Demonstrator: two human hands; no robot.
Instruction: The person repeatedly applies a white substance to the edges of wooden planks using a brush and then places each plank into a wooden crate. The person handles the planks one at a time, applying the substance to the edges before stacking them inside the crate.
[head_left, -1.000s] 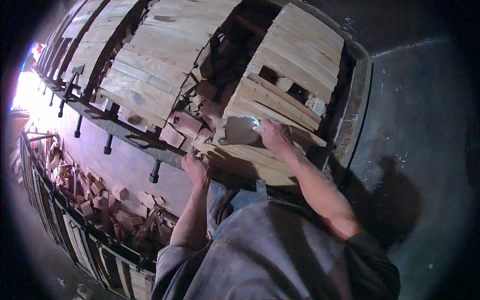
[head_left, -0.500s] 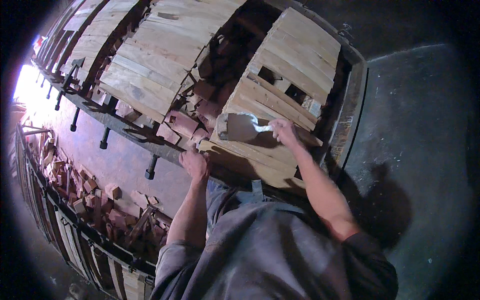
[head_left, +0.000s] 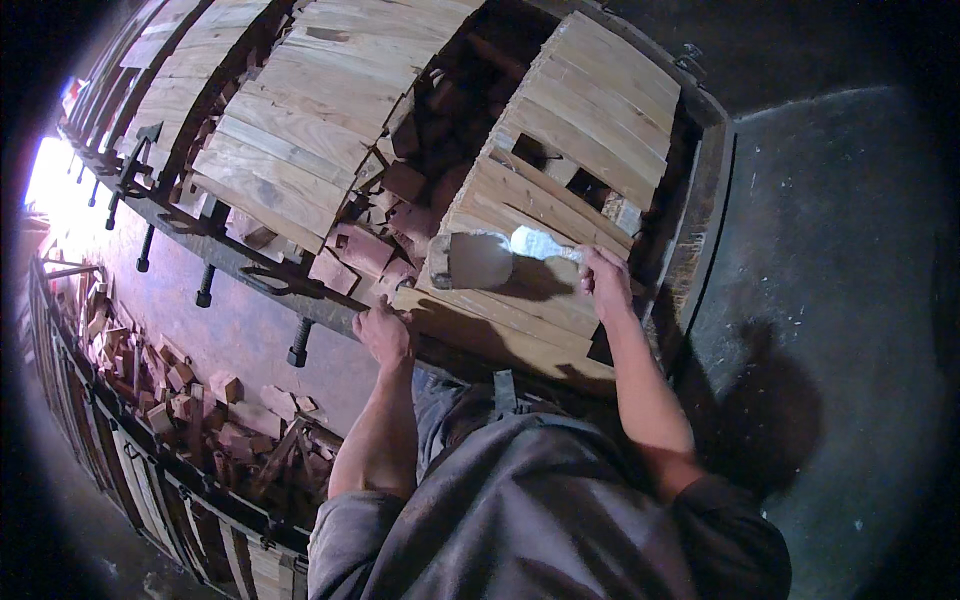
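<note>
In my right hand [head_left: 606, 280] is the handle of a brush [head_left: 543, 244], its broad head coated white. The brush head is just right of a container [head_left: 478, 262] with a pale inside, which sits on the wooden boards [head_left: 510, 305]. My left hand [head_left: 384, 332] is closed at the metal rail [head_left: 265, 262], beside the left end of the nearest board. What its fingers grip is hidden.
More panels of joined boards [head_left: 305, 110] lie across the rack to the left. Wood offcuts [head_left: 375, 245] fill the gap between panels. Clamp screws [head_left: 300, 342] stick out of the rail. A slatted bin of wood scraps [head_left: 190, 400] stands lower left.
My right hand has moved right and slightly down, drawing the brush away from the container's mouth; its white head now shows broad side on. My left hand stays nearly in place.
</note>
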